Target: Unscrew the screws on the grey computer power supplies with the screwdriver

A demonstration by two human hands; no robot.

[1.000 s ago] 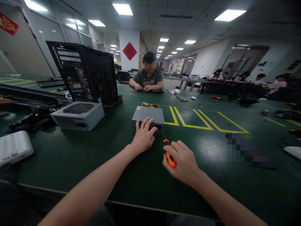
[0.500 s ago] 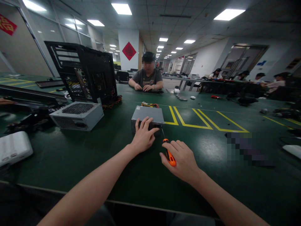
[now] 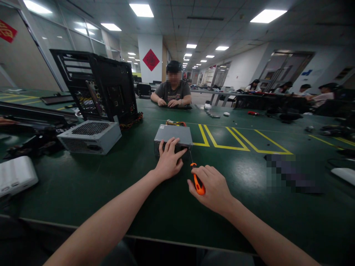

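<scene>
Head view: the camera is looking over a green counter [image 3: 155,218] into a large office room.
Near edge: it is slanting across the lower part of the view, below both forearms.
Room: ceiling lights [image 3: 141,10] are glowing above a white pillar [image 3: 144,42] bearing a red diamond sign [image 3: 151,60].
Far side: a person [image 3: 173,92] is sitting there, forearms resting on the counter.
Grey metal box [image 3: 180,132]: it is lying mid-counter, with coloured cables [image 3: 177,123] trailing behind.
Left hand [image 3: 169,162]: its fingers are spreading apart over the box's near top edge, touching it.
Right hand [image 3: 212,184]: it is clamping the handle of an orange screwdriver [image 3: 199,187]; the shaft is pointing at the box's near right corner, though I cannot tell whether its tip is touching.
Left limit: a second metal box [image 3: 93,137] is standing before a black computer case [image 3: 118,88].
Right limit: a dark slab [image 3: 294,173], blurred, is lying well apart from the right hand.
Moving room: green surface is stretching between that hand and the slab, yellow lines [image 3: 230,148] crossing farther back.
</scene>
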